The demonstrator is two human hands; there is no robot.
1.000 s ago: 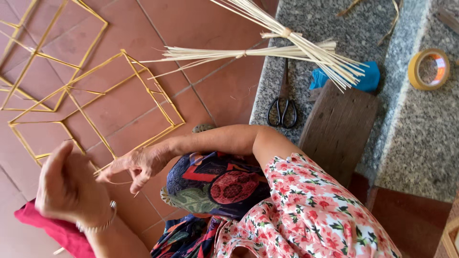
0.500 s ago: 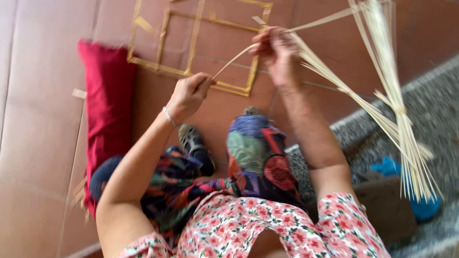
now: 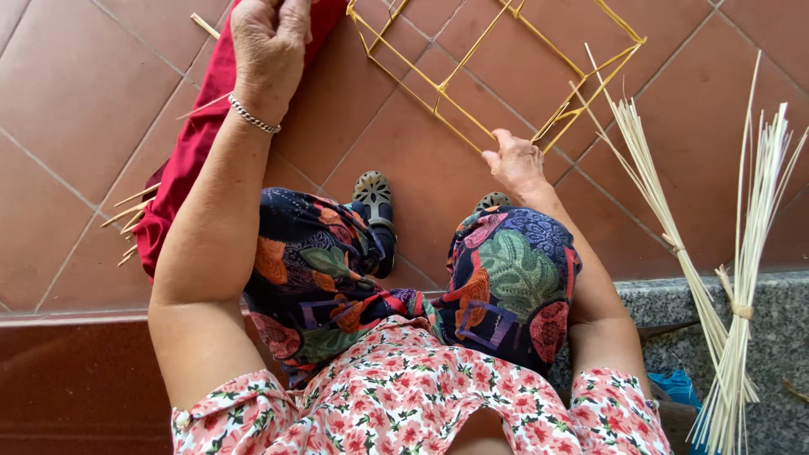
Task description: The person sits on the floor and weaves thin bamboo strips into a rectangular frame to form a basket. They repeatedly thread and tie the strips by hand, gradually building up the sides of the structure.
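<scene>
— So, how many hands are at work, and on what?

— Two, both the seated person's own. The right hand (image 3: pixel 516 164) reaches down to the tiled floor (image 3: pixel 84 93), its fingers spread and its fingertips resting on the near edge of the yellow stick frame (image 3: pixel 472 67). It grips nothing that I can see.

— And the other?

— The left hand (image 3: pixel 268 46) is raised over the red cloth (image 3: pixel 190 152), fingers curled together. Whether they pinch a stick I cannot tell; the palm faces away. One silver bracelet (image 3: pixel 251 115) sits on that wrist.

— How many frames?

— One joined framework of thin yellow sticks, lying flat on the tiles just ahead of the knees, running out of view at the top.

— Loose sticks?

— Two tied bundles of pale reeds (image 3: pixel 733 278) lean across the grey stone ledge (image 3: pixel 674 303) on the right, crossing near their lower ends. About five short sticks (image 3: pixel 131 211) poke out from under the cloth's left edge, and one more lies beside the cloth at the top.

— Anything else?

— Two dark sandals (image 3: pixel 375 202) between the knees, the right one mostly hidden.
</scene>
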